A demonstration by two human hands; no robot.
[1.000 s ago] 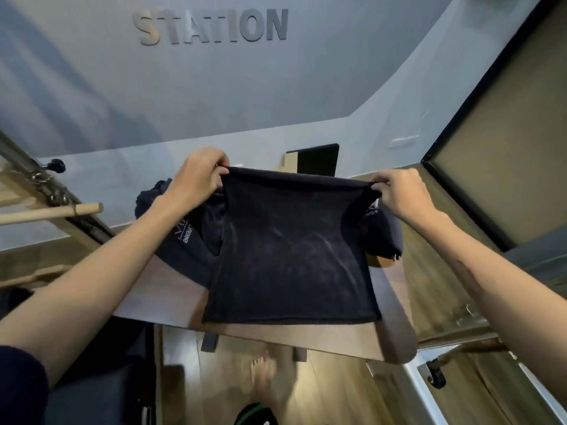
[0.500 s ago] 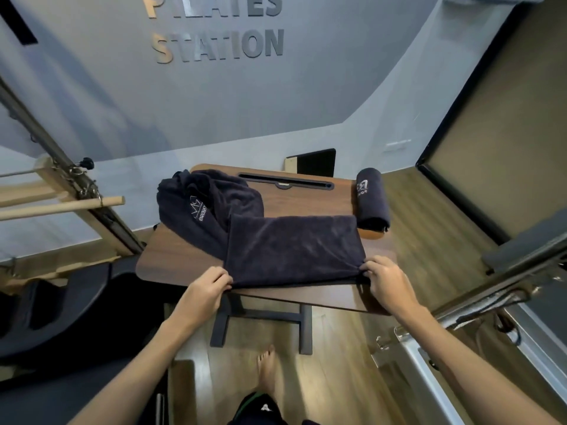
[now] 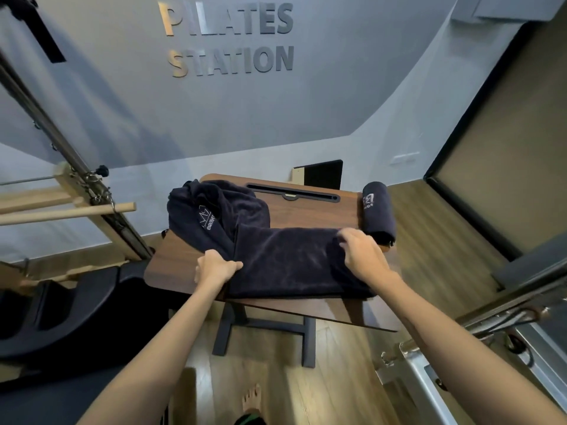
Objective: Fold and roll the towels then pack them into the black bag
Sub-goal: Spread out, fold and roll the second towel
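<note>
Towel folded flat on table, both hands moved up its side edges.
L to R: I see black bag [image 3: 211,216] heaped back-left; left hand [image 3: 214,266] pinching towel [image 3: 288,262] left edge, up from near corner 0.5 s ago; right hand [image 3: 360,256] curled on far-right corner; rolled towel [image 3: 377,210] at table [image 3: 171,271] right edge.

Table [image 3: 184,265]: my folded towel [image 3: 291,262] fills the near middle, my left hand [image 3: 214,266] at its 9 o'clock edge, my right hand [image 3: 359,256] at its 3 o'clock corner. Heaped dark cloth [image 3: 211,216] blocks 10 o'clock. Rolled towel [image 3: 376,210] stands at 2 o'clock, just beside my right hand. Bare wood lies open at 12 o'clock up to the slot [image 3: 291,194], and at 8 o'clock.
</note>
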